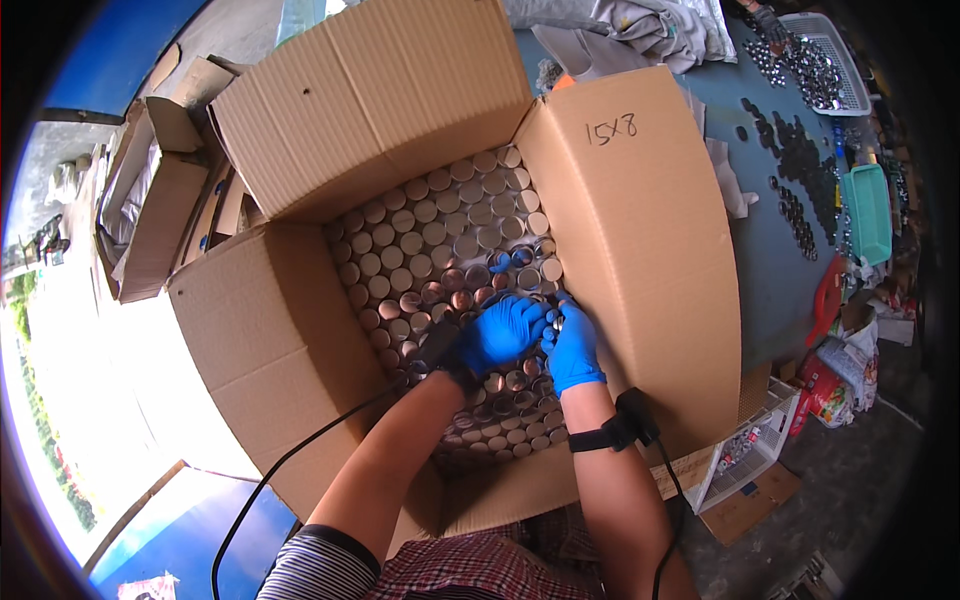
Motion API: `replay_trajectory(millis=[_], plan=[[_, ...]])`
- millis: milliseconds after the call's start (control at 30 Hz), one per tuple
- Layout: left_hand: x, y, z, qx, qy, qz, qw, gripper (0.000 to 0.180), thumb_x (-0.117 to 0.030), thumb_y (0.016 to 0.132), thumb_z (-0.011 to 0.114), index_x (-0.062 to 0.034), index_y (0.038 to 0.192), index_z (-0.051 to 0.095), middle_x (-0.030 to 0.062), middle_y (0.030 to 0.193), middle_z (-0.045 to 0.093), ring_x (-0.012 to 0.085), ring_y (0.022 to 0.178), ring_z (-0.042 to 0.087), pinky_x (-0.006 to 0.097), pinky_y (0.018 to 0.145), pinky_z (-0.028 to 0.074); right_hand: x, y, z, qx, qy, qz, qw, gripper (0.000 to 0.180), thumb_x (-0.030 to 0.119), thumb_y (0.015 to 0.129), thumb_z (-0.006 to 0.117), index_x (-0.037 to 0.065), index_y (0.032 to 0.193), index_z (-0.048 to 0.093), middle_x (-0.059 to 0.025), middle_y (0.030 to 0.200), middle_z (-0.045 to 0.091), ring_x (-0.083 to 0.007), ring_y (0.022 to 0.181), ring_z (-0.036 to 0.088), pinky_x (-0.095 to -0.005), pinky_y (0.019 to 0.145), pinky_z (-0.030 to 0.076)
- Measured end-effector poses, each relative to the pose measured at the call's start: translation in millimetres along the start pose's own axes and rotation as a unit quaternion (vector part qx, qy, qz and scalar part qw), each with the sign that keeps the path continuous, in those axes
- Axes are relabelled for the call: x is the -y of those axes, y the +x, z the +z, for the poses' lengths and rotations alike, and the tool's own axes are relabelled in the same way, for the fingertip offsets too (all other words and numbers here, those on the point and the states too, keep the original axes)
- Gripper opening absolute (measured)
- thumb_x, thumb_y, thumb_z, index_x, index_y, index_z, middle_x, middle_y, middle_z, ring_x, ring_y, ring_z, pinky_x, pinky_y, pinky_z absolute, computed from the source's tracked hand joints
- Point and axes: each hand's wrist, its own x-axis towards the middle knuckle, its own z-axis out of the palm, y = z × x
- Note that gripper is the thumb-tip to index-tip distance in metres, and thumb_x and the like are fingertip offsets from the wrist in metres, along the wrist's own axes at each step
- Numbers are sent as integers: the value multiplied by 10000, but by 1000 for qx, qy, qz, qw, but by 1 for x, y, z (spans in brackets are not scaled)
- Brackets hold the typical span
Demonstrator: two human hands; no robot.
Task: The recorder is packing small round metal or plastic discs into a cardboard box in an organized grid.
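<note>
Both my hands wear blue gloves and meet inside a large open cardboard box (630,230). Rows of round, shiny metal caps (425,212) line the box under a layer that reflects like clear film. My right hand (575,348), by the box's right wall, pinches a small shiny metal piece, probably a cap, at its fingertips. Against it, my left hand (503,330) has its fingers curled; what they hold, if anything, is hidden. Blue reflections of the gloves show just beyond them. Dark straps with cables circle both wrists.
On the blue-grey table (770,290) to the right lie many dark round pieces (800,160). A white basket (840,60) of shiny pieces and a green tray (868,215) stand beyond. Grey cloth (650,30) lies behind the box. Another open carton (150,190) is at left.
</note>
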Motion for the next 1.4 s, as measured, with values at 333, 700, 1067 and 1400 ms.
replay_trajectory(millis=[333, 700, 1067, 1400], plan=[[-5, 6, -14, -53, 61, 72, 994, 219, -187, 773, 604, -61, 951, 622, 91, 1029, 572, 265, 915, 586, 392, 816, 479, -13, -70, -57, 56, -325, -342, 880, 276, 55, 927, 535, 27, 1197, 584, -132, 993, 641, -235, 861, 630, -347, 723, 516], [-8, -1, -10, -81, 47, 12, 996, 142, -182, 797, 599, -88, 902, 612, 68, 974, 584, 244, 874, 605, 362, 780, 495, 46, -39, 11, 73, -764, -568, 297, 132, 53, 826, 571, 21, 932, 643, -169, 992, 601, -328, 980, 568, -394, 829, 518], [-2, -2, -2, -91, 77, 50, 992, 152, -193, 810, 604, -104, 928, 640, 46, 918, 586, 216, 886, 611, 344, 735, 514, 61, -7, 21, 144, -821, -553, 16, 85, 122, 803, 608, 135, 790, 691, -48, 779, 661, -224, 910, 595, -364, 793, 433], [1, 5, 5, -81, 70, 75, 991, 268, -239, 787, 640, -100, 1015, 619, 57, 1008, 590, 232, 951, 601, 370, 804, 500, 64, -8, 11, 136, -837, -529, -30, 83, 140, 816, 603, 128, 836, 683, -35, 870, 680, -203, 908, 597, -371, 812, 420]])
